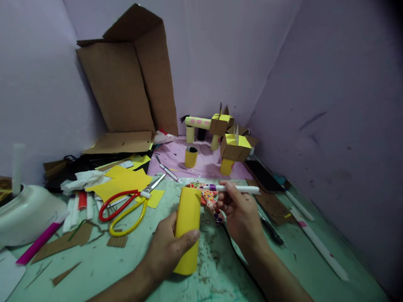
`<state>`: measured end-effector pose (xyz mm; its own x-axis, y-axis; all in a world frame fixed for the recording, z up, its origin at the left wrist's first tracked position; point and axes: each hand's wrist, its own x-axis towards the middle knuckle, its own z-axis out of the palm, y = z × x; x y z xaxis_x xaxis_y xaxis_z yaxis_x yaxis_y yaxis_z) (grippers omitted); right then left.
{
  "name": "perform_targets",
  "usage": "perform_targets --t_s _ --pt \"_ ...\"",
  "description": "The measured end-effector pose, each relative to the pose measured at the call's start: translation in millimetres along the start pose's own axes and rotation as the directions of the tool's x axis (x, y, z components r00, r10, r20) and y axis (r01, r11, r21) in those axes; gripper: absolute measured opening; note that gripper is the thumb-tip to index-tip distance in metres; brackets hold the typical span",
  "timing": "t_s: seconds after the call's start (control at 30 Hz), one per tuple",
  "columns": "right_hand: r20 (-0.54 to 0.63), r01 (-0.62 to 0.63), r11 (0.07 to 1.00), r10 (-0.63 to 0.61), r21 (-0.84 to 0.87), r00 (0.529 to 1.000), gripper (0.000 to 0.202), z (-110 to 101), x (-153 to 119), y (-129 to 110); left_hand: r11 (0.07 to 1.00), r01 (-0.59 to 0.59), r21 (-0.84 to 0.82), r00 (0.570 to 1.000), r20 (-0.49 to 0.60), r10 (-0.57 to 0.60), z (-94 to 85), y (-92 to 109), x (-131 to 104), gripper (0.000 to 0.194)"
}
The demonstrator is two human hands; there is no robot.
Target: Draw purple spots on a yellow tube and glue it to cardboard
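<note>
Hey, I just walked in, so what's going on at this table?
A person sits or stands at a green table, the left hand wrapped around a yellow tube. The right hand holds a white-and-purple marker level by the tube's upper end; whether it touches is unclear. Scissors lie to the left, and a spotted paper figure stands at the back.

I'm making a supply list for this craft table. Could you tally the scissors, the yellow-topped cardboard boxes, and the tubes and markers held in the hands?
Scissors: 1
Yellow-topped cardboard boxes: 2
Yellow tube in the left hand: 1
White-and-purple marker in the right hand: 1
Total: 5
</note>
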<state>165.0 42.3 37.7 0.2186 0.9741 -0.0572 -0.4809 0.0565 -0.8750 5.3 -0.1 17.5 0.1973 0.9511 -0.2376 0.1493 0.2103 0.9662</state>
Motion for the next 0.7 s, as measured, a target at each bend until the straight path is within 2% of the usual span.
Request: perform_targets --t_s 0.07,0.13,0.27,0.47,0.6,0.7 --pt "-0.001 -0.003 0.999 0.003 0.051 1.0 0.029 -0.6 -0.1 -0.8 1.0 0.01 -0.02 1.0 -0.006 -0.01 -0.8 0.4 -0.2 0.051" --pt "0.021 0.043 0.999 -0.044 0.031 0.999 0.024 -1.4 -2.5 -0.7 0.998 0.022 -0.055 1.0 -0.002 -0.022 -1.3 -1.0 -0.3 0.052" --pt "0.059 0.077 0.997 -0.076 -0.015 0.995 0.014 -3.1 -5.2 1.1 0.972 0.053 -0.23 0.999 0.017 -0.051 -1.4 -8.6 1.5 0.052" --pt "0.03 0.097 0.994 -0.099 0.041 0.995 0.014 -2.1 0.0 2.0 0.924 0.093 -0.371 0.995 -0.008 -0.103 -3.9 -10.4 3.5 0.046" --pt "-0.002 0.217 0.976 -0.217 0.037 0.976 0.012 -7.2 -5.1 -4.9 0.928 0.118 -0.354 0.991 -0.019 -0.133 -3.8 -1.6 -0.2 0.044" --pt "0.026 0.373 0.913 -0.374 -0.164 0.927 0.009 -29.2 -16.0 -11.5 0.936 0.153 -0.318 0.979 -0.081 -0.187 -1.8 1.5 -4.1 0.047"
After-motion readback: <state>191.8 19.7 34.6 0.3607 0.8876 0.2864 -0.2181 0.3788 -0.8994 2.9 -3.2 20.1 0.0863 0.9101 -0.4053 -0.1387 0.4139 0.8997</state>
